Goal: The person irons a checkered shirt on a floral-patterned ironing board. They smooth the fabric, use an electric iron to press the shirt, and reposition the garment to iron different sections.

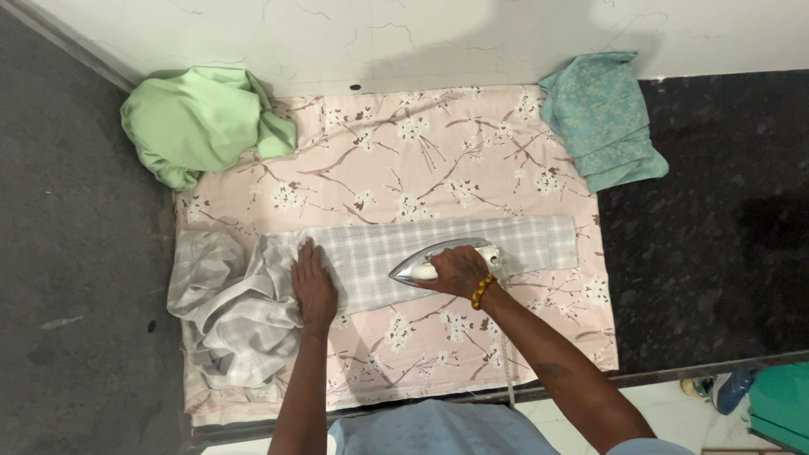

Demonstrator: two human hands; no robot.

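1. Down on the floor, the right hand [459, 271] is closed around the handle of an iron [440, 259], knuckles up, wrist bent slightly inward.
2. That forearm runs in from the lower right at a slant; a beaded band [482, 291] in yellow, red and green sits at the wrist.
3. The iron rests flat on a grey checked cloth [371, 257], its pointed nose aimed left toward the other hand.
4. The left hand [313, 286] lies open, palm down, fingers together and pointing away from the person, pressing the cloth just left of the iron.
5. Its forearm comes almost straight up from the bottom edge.
6. The cloth is stretched smooth to the right of the left hand and lies bunched in folds to the left of it, spilling toward the dark floor [76, 278].
7. Under it is a pink flowered sheet [438, 160].
8. A green bundle [198, 122] sits on the sheet's far left corner, a teal one [602, 118] at the far right.
9. A cord [506, 362] seems to trail from the iron toward the person, though it is thin and hard to follow.
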